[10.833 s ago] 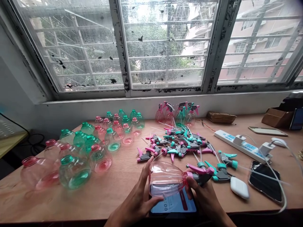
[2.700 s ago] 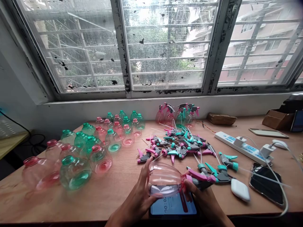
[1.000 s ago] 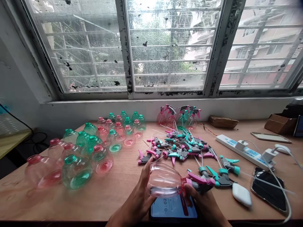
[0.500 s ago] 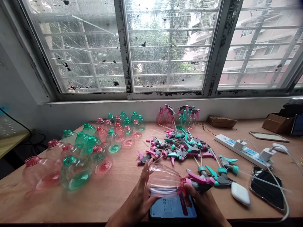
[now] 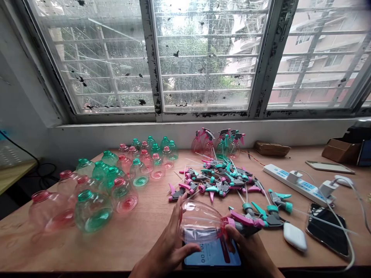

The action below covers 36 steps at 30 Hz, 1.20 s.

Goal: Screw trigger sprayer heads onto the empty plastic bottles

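1. The table point(image 5: 142, 235) looks just as it did half a second ago: open bottles point(image 5: 93, 210) on the left, loose spray heads point(image 5: 222, 183) piled near the middle, fitted spray bottles point(image 5: 208, 147) at the back.
2. The pink bottle point(image 5: 199, 220) lies sideways between both hands, above the lit phone point(image 5: 213, 256), with a pink and grey spray head point(image 5: 246, 222) at its neck.
3. Left hand point(image 5: 171, 243): a loose, cupped grip round the base. Right hand point(image 5: 251, 247): closed at the neck and collar — its far fingers are hidden, so how tight is hard to tell.
4. The left thumb point(image 5: 189, 250) has shifted, reaching further over the phone. That suggests a reset hold — no new step, the neck join remaining in hand.
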Each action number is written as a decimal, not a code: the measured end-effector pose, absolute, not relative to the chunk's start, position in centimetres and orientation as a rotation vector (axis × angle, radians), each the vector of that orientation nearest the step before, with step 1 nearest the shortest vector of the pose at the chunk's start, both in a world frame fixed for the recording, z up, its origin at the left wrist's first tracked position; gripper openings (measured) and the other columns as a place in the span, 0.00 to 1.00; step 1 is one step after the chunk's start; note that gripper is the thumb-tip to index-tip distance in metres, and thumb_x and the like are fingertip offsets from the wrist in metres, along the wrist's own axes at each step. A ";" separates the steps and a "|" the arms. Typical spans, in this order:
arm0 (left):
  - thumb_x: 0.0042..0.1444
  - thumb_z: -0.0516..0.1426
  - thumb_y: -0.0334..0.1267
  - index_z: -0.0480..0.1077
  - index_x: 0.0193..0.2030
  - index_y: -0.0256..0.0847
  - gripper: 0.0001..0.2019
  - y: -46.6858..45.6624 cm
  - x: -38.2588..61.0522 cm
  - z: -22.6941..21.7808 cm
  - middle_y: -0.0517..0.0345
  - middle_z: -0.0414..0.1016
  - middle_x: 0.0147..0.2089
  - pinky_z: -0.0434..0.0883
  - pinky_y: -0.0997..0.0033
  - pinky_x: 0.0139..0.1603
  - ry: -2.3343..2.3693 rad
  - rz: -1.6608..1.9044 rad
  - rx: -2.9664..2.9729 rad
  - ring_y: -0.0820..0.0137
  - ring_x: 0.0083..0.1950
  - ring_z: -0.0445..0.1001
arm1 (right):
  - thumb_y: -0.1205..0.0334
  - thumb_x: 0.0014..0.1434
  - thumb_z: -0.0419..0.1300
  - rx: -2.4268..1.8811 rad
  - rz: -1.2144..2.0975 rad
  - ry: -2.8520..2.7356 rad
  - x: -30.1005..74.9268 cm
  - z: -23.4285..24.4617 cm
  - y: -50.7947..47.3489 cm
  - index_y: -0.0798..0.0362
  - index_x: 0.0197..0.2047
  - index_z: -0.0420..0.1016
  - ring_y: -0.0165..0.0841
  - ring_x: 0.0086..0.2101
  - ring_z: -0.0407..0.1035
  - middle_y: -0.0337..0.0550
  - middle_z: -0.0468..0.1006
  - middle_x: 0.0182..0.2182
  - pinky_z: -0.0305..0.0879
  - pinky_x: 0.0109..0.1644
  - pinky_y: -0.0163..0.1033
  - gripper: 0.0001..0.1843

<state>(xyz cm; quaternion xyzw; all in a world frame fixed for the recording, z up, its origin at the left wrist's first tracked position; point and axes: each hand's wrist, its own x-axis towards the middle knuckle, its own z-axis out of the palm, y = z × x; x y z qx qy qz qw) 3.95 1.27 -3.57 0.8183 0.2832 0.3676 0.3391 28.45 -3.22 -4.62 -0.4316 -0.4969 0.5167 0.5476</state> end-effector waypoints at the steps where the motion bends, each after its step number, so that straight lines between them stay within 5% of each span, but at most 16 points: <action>1: 0.59 0.64 0.47 0.24 0.75 0.53 0.54 1.3 3.9 -3.4 0.46 0.33 0.79 0.43 0.38 0.74 0.738 0.953 2.137 0.47 0.78 0.37 | 0.37 0.58 0.62 -1.022 1.225 -1.187 28.5 -4.6 -3.2 0.52 0.21 0.68 0.30 0.18 0.62 0.35 0.69 0.15 0.56 0.25 0.35 0.28; 8: 0.69 0.53 0.41 0.28 0.75 0.57 0.39 1.1 4.0 -3.6 0.51 0.31 0.80 0.49 0.40 0.74 0.780 0.974 2.114 0.50 0.78 0.39 | 0.39 0.58 0.63 -1.018 1.161 -1.187 28.5 -4.9 -2.9 0.52 0.24 0.71 0.30 0.18 0.62 0.36 0.71 0.14 0.58 0.24 0.36 0.25; 14: 0.62 0.61 0.48 0.23 0.75 0.55 0.51 1.1 4.0 -3.0 0.48 0.29 0.80 0.49 0.40 0.74 0.742 0.955 2.129 0.45 0.77 0.42 | 0.37 0.58 0.63 -1.048 1.188 -1.198 28.6 -4.8 -3.0 0.52 0.24 0.70 0.30 0.19 0.64 0.37 0.73 0.15 0.58 0.24 0.35 0.27; 21: 0.69 0.53 0.43 0.27 0.75 0.59 0.39 1.4 4.1 -3.9 0.52 0.30 0.80 0.47 0.43 0.74 0.732 0.999 2.138 0.51 0.78 0.39 | 0.36 0.59 0.60 -1.038 1.142 -1.221 28.7 -4.6 -3.0 0.53 0.24 0.72 0.31 0.18 0.64 0.36 0.71 0.14 0.59 0.25 0.36 0.27; 26: 0.61 0.63 0.45 0.24 0.75 0.55 0.52 1.3 4.1 -3.5 0.46 0.36 0.79 0.50 0.41 0.74 0.793 0.947 2.103 0.47 0.76 0.47 | 0.38 0.58 0.62 -1.034 1.184 -1.207 28.7 -4.8 -3.0 0.52 0.24 0.70 0.31 0.18 0.64 0.36 0.72 0.15 0.58 0.24 0.35 0.26; 31: 0.67 0.55 0.39 0.31 0.76 0.55 0.41 1.6 4.1 -3.9 0.51 0.36 0.79 0.46 0.40 0.75 0.857 1.020 2.166 0.49 0.78 0.39 | 0.38 0.58 0.63 -1.016 1.196 -1.197 28.7 -5.0 -3.0 0.52 0.23 0.70 0.31 0.18 0.64 0.36 0.71 0.15 0.59 0.24 0.36 0.26; 36: 0.58 0.63 0.53 0.24 0.75 0.52 0.54 1.3 3.9 -3.7 0.47 0.36 0.79 0.43 0.39 0.74 0.837 0.955 2.130 0.46 0.78 0.38 | 0.40 0.59 0.63 -1.020 1.194 -1.231 28.6 -4.8 -3.0 0.52 0.24 0.72 0.30 0.18 0.64 0.37 0.73 0.16 0.59 0.23 0.35 0.25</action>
